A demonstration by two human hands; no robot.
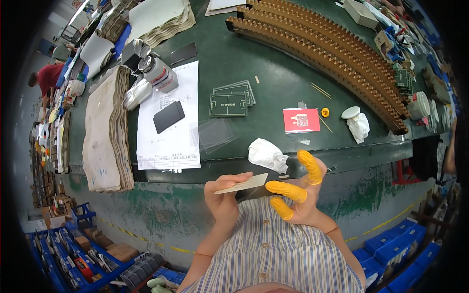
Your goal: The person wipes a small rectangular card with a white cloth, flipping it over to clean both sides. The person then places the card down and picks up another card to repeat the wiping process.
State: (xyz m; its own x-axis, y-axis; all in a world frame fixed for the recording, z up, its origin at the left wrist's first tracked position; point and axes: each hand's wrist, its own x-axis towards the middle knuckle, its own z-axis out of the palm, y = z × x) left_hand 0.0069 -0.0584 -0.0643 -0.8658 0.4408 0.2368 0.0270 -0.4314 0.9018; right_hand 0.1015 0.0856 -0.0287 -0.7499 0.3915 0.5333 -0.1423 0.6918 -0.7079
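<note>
My left hand [222, 200] grips a thin pale card [244, 184] between thumb and fingers, tilted in front of my striped shirt. Close to the card's right end is my right hand [307, 211], its fingers spread and holding nothing. Yellow finger cots [288, 189] cover three of its fingers. Just beyond the hands, a crumpled white cloth [267, 155] lies by the table's near edge. Farther right are a red card [301, 124] with a printed square code, a small orange cup [325, 113] and thin wooden sticks [325, 124].
The green table [210, 63] carries dark cards with white lines [227, 105], clear film [217, 136], black cards [169, 117] on a printed sheet [168, 146], and a bottle [163, 78]. Long slotted wooden racks [317, 41] curve across the back right. Thick stacked sheets [105, 132] stand left.
</note>
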